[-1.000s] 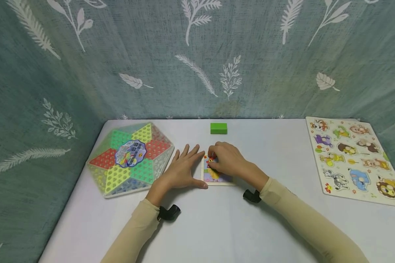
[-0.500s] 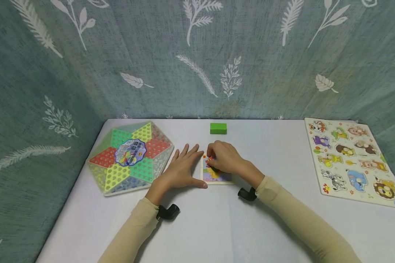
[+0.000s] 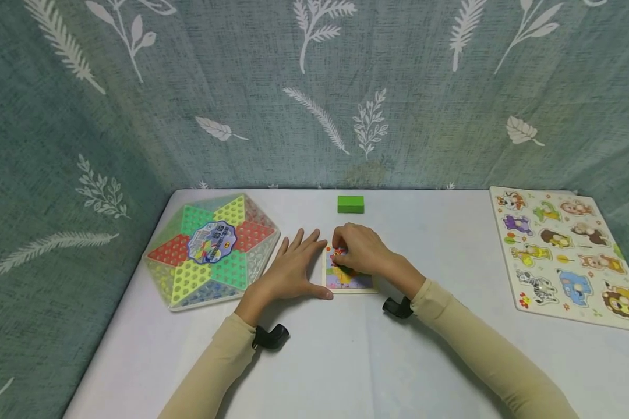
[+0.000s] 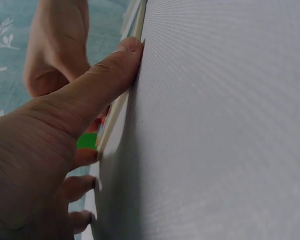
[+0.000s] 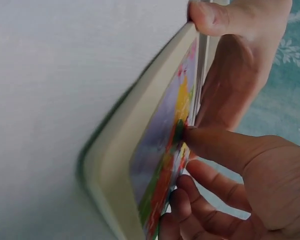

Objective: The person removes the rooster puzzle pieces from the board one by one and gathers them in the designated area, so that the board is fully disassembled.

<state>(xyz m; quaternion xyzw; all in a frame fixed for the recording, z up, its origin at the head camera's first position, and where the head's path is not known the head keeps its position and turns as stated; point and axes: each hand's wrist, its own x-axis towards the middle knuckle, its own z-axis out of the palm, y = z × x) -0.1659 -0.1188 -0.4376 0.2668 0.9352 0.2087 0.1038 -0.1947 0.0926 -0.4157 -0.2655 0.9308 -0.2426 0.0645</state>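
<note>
We see a teal fabric backdrop (image 3: 430, 105), printed with white leaves and fronds, rising behind the white tabletop (image 3: 325, 366). At the far right lies the cream animal puzzle board (image 3: 587, 309), its rows of pieces including a zebra, an elephant and a lion. On the left sits a hexagonal Chinese checkers set (image 3: 212, 242) with a red, yellow and green star and a scalloped label. Two beige sleeves (image 3: 482, 343) reach in from the near side. Our two hands are apart, one at each side of a small jigsaw puzzle. The left hand (image 3: 288, 273) lies with its fingers spread, index fingertip and thumb touching the puzzle's edge. The right hand (image 3: 364, 251) is curled over the picture, thumb tip against its surface; we cannot tell whether it pinches a piece. The jigsaw puzzle (image 3: 352, 283) itself rests flat at the middle of the tabletop, purple and yellow in a pale frame. Each wrist bears a black camera (image 3: 272, 337). Beyond the puzzle, near the back edge, sits a bright green block (image 3: 350, 204).
</note>
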